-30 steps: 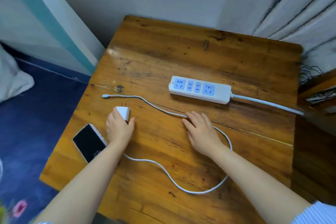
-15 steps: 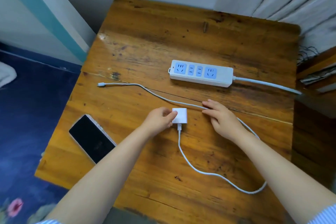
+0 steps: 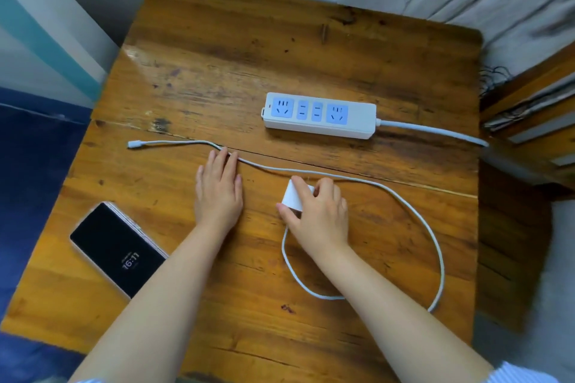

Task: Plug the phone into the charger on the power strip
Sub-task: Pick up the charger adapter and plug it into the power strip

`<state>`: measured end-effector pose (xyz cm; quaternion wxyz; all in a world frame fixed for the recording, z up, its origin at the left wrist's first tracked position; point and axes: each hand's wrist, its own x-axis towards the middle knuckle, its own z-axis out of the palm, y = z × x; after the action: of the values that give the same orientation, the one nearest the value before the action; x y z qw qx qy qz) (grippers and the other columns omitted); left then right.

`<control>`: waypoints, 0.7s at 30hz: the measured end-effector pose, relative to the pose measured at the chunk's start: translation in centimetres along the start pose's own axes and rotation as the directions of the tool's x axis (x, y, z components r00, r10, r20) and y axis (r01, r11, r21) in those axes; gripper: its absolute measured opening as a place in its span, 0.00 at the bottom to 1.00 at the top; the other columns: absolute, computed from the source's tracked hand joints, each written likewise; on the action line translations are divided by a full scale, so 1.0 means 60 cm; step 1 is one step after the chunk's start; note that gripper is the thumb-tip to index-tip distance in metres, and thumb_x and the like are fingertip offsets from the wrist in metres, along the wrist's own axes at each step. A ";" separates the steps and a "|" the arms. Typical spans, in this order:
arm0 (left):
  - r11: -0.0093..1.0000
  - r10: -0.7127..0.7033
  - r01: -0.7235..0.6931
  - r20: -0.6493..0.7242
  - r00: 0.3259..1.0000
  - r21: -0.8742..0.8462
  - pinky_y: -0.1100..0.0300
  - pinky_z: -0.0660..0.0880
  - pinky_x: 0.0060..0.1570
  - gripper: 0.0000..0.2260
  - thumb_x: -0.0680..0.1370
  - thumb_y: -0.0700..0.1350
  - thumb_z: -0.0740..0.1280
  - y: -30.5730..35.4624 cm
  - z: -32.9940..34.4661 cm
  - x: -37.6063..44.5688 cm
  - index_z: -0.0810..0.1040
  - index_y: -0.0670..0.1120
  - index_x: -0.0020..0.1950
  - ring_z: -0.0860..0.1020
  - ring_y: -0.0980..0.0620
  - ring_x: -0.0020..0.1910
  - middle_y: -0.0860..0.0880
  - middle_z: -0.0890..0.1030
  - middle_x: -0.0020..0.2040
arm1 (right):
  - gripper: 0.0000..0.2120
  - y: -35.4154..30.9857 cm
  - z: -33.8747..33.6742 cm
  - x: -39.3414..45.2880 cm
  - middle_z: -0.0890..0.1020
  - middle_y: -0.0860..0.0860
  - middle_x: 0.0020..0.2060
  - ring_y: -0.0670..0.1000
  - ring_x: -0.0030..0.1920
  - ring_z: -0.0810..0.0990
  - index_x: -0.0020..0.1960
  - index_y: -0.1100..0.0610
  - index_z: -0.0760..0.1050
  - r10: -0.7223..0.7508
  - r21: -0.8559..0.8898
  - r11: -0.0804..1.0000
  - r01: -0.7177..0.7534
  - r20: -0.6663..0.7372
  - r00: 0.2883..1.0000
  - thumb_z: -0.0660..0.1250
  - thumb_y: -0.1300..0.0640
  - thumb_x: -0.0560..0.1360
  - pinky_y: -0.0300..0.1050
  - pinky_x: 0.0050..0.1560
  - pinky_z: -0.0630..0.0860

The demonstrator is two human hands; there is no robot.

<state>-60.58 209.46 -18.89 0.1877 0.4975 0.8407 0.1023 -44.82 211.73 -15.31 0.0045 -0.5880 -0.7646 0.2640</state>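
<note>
Since half a second ago the charger (image 3: 294, 196) has passed from the left hand (image 3: 218, 193) to the right hand (image 3: 317, 214), which pinches it between thumb and fingers.

Phone (image 3: 118, 247) lies face up near the tabletop's (image 3: 311, 50) front-left corner, its long axis diagonal, top end toward the left edge, screen lit. The left hand now rests flat, fingers together, tips touching the cable (image 3: 435, 246), whose free plug points at the left edge. The cable loops toward the right edge and back to the charger. Power strip (image 3: 320, 115) lies lengthwise across the far half, sockets up, cord off the right edge.
</note>
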 end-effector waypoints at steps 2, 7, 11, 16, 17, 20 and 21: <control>1.000 -0.008 0.007 -0.044 0.999 -0.017 0.50 0.47 0.74 0.20 0.79 0.43 0.55 0.001 0.008 -0.003 0.61 0.44 0.71 0.53 0.47 0.75 0.44 0.61 0.75 | 0.23 -0.009 0.000 0.007 0.72 0.58 0.52 0.59 0.54 0.69 0.60 0.52 0.68 0.045 -0.012 0.999 -0.045 -0.029 0.999 0.64 0.42 0.70 0.52 0.54 0.67; 0.984 -0.126 0.109 -0.119 0.985 -0.138 0.44 0.49 0.73 0.17 0.78 0.44 0.58 0.029 0.015 0.009 0.68 0.41 0.66 0.58 0.43 0.73 0.40 0.66 0.71 | 0.24 0.008 -0.016 0.006 0.68 0.60 0.59 0.63 0.58 0.68 0.61 0.57 0.66 0.056 0.114 0.992 -0.061 0.051 0.997 0.67 0.56 0.67 0.52 0.58 0.69; 0.958 -0.255 0.231 -0.136 0.957 -0.169 0.43 0.45 0.73 0.20 0.77 0.48 0.58 0.056 0.026 0.024 0.65 0.41 0.67 0.54 0.46 0.74 0.41 0.62 0.73 | 0.31 0.041 -0.030 -0.005 0.65 0.59 0.65 0.59 0.64 0.66 0.67 0.60 0.59 0.089 0.085 0.992 -0.090 0.026 0.996 0.68 0.58 0.69 0.51 0.62 0.68; 0.957 -0.273 0.254 -0.148 0.950 -0.137 0.43 0.44 0.73 0.23 0.78 0.50 0.56 0.055 0.039 0.028 0.60 0.42 0.71 0.51 0.47 0.75 0.43 0.58 0.75 | 0.30 0.063 -0.059 0.007 0.74 0.58 0.60 0.59 0.60 0.70 0.66 0.60 0.61 0.095 0.015 0.995 -0.096 0.074 0.993 0.68 0.56 0.69 0.50 0.57 0.70; 0.956 -0.275 0.255 -0.152 0.949 -0.143 0.44 0.44 0.73 0.24 0.78 0.49 0.57 0.054 0.040 0.027 0.60 0.42 0.71 0.52 0.47 0.75 0.43 0.58 0.75 | 0.28 0.064 -0.070 0.015 0.75 0.58 0.59 0.58 0.59 0.71 0.65 0.60 0.62 0.074 0.052 0.996 -0.077 0.060 0.995 0.68 0.58 0.68 0.48 0.54 0.70; 0.953 -0.282 0.257 -0.158 0.946 -0.159 0.44 0.44 0.73 0.23 0.77 0.49 0.58 0.056 0.041 0.027 0.61 0.42 0.71 0.52 0.47 0.75 0.43 0.59 0.75 | 0.22 0.061 -0.113 0.052 0.77 0.58 0.54 0.58 0.53 0.72 0.58 0.58 0.68 -0.022 0.094 0.995 0.024 -0.022 1.000 0.69 0.62 0.65 0.43 0.45 0.65; 0.952 -0.286 0.261 -0.159 0.945 -0.158 0.45 0.44 0.73 0.23 0.77 0.49 0.58 0.057 0.040 0.028 0.62 0.42 0.71 0.53 0.47 0.75 0.43 0.59 0.75 | 0.22 0.058 -0.128 0.070 0.78 0.58 0.55 0.58 0.54 0.72 0.58 0.58 0.69 -0.059 0.070 0.996 0.062 -0.036 0.998 0.69 0.63 0.66 0.42 0.46 0.64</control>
<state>-57.55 212.56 -20.22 0.1565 0.3507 0.9063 0.1765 -40.58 219.16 -11.38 0.0465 -0.5685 -0.7719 0.2807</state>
